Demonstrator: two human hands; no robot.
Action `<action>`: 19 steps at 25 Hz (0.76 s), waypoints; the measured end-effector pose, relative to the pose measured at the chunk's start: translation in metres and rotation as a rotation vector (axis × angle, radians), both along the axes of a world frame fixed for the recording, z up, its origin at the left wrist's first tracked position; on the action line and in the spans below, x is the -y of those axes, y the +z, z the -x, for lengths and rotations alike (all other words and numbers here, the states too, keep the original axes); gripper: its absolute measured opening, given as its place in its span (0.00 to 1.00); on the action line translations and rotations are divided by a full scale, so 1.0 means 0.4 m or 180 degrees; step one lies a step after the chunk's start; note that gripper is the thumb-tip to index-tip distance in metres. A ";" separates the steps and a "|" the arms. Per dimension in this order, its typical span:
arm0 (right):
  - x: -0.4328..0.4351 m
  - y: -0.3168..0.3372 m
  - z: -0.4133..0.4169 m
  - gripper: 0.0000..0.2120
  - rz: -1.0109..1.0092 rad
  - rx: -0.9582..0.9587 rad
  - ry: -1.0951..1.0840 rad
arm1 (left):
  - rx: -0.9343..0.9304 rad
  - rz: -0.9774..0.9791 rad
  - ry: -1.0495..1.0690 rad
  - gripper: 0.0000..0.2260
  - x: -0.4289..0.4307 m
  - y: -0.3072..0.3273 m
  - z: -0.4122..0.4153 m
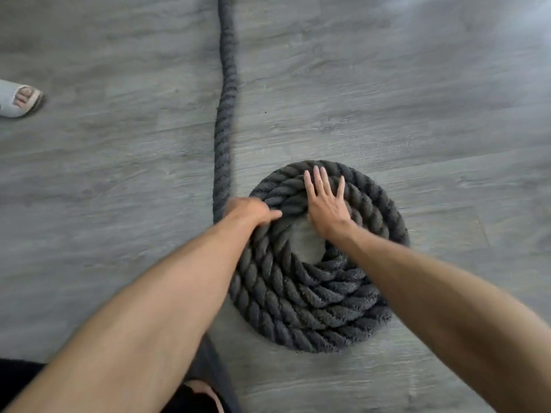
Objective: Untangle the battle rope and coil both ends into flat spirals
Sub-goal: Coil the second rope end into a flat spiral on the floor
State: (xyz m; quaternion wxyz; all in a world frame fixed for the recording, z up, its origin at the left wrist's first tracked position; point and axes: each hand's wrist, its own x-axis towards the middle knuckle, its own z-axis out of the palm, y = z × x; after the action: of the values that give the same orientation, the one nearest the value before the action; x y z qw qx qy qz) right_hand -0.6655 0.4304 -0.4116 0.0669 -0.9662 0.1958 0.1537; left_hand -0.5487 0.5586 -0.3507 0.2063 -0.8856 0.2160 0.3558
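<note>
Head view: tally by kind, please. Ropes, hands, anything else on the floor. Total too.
battle rope: 1 (a flat coil, with a straight run leading away)
hands: 2 (left hand grips the rope at the coil's edge, right hand lies flat on the coil)
sandalled foot: 1 (at the left edge)
Total: 4

The battle rope point(313, 296) is thick twisted fibre, dark grey, matt and fuzzy, frayed along its edges. The floor point(387, 99) is grey wood-grain plank, smooth with a faint sheen.
</note>
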 end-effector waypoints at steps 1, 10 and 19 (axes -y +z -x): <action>-0.020 -0.002 0.029 0.45 -0.0001 0.0043 -0.0417 | 0.0331 0.0444 -0.0297 0.35 0.022 -0.006 -0.034; -0.024 -0.039 0.114 0.61 -0.0492 -0.0505 -0.2322 | 0.0238 0.1343 -0.1588 0.62 0.134 -0.147 -0.050; 0.013 0.015 -0.245 0.59 -0.0511 -0.0938 -0.1467 | 0.0502 0.0952 -0.0807 0.61 0.035 -0.107 -0.288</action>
State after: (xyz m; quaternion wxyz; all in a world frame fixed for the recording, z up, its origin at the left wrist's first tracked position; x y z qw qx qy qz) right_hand -0.5674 0.4250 -0.4056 0.1473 -0.8551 0.4051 0.2882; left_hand -0.4335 0.5448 -0.3934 0.1320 -0.8971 0.3593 0.2205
